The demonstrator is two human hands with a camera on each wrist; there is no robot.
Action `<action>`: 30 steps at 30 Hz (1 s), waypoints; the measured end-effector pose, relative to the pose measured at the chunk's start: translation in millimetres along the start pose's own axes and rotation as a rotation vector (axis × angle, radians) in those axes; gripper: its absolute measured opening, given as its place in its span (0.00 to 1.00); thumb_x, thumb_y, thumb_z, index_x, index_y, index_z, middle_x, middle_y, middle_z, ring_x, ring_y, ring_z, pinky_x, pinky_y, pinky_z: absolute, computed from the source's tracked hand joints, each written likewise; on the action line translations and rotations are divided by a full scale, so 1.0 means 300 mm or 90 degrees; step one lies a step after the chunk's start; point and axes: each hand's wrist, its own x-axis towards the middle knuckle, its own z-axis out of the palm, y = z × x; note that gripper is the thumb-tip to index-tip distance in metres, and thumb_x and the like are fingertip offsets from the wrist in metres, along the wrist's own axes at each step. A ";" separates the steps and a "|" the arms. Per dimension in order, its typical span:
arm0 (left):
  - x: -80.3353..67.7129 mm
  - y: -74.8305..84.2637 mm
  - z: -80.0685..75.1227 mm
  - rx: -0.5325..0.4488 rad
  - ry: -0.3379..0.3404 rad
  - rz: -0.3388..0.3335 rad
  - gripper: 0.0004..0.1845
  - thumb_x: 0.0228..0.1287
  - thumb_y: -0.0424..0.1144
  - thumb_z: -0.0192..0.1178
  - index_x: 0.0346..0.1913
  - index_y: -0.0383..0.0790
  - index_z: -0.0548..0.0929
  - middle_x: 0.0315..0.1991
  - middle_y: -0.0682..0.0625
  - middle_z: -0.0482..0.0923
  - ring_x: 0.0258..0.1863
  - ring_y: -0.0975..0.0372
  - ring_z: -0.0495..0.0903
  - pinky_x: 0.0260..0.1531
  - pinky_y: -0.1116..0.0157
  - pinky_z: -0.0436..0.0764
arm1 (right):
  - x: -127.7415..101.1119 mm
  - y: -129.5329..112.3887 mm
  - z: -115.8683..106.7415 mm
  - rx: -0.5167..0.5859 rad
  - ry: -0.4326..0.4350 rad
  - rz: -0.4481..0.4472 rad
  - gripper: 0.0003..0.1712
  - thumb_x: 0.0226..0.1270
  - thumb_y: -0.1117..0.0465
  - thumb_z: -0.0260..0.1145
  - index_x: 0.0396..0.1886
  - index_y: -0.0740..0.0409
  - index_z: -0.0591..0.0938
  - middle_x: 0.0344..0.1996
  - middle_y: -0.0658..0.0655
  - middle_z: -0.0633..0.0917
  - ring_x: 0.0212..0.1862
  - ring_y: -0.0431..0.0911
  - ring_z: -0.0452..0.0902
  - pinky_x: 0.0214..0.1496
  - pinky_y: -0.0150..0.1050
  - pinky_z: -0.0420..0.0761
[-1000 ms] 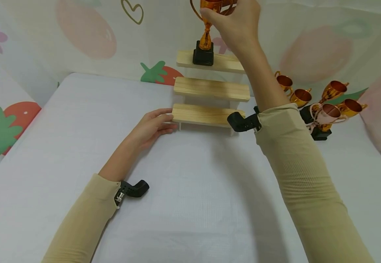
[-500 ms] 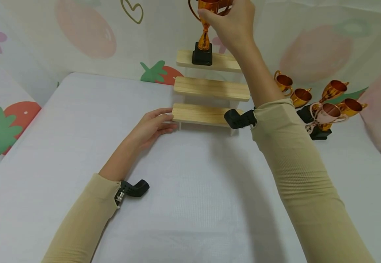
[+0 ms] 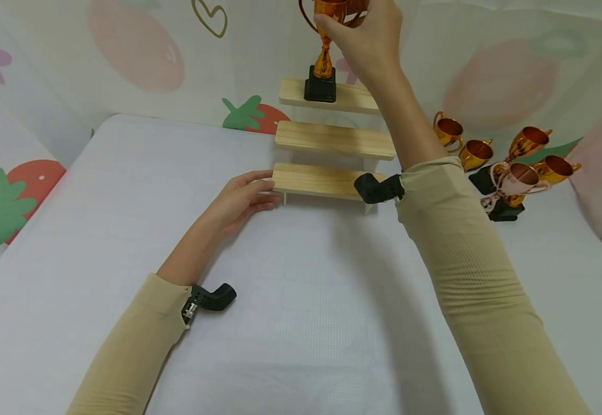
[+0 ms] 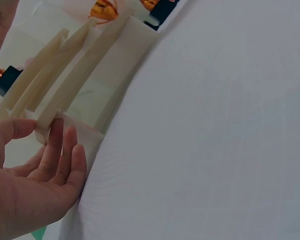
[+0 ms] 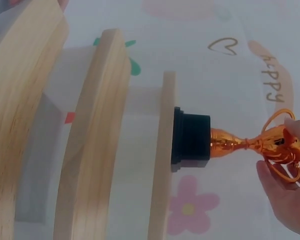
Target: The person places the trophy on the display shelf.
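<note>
A gold trophy cup (image 3: 323,64) with a black square base stands upright on the top step of a three-step wooden display stand (image 3: 332,138). My right hand (image 3: 372,46) grips it by the bowl, thumb on the near side. In the right wrist view the trophy's base (image 5: 195,137) sits against the top board, left of that board's middle in the head view. At the stand's left end, my left hand (image 3: 236,202) pinches the lowest board (image 4: 77,82) between thumb and fingers, as the left wrist view shows.
Several more trophies stand in a group right of the stand, among them a gold cup (image 3: 556,168) and a pinkish silver one (image 3: 519,180). A white cloth (image 3: 280,323) covers the table. Behind hangs a curtain (image 3: 259,52) printed with strawberries and hearts.
My right hand has shifted the trophy slightly left along the top board, then stayed nearly still. My left hand has kept its place on the stand.
</note>
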 end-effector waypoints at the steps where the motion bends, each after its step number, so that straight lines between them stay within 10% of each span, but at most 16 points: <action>1: -0.001 0.000 0.000 0.001 0.000 -0.001 0.28 0.84 0.34 0.49 0.80 0.30 0.62 0.64 0.41 0.73 0.42 0.66 0.85 0.46 0.73 0.83 | -0.003 0.001 0.000 0.001 -0.002 0.000 0.32 0.72 0.54 0.74 0.71 0.58 0.75 0.63 0.56 0.82 0.50 0.35 0.76 0.58 0.26 0.80; 30: -0.008 0.005 0.002 -0.004 0.002 -0.003 0.28 0.83 0.34 0.48 0.80 0.30 0.62 0.64 0.41 0.72 0.42 0.66 0.84 0.46 0.73 0.83 | -0.174 0.080 -0.075 0.028 0.018 0.075 0.40 0.73 0.54 0.74 0.79 0.56 0.68 0.68 0.59 0.78 0.63 0.50 0.81 0.65 0.31 0.81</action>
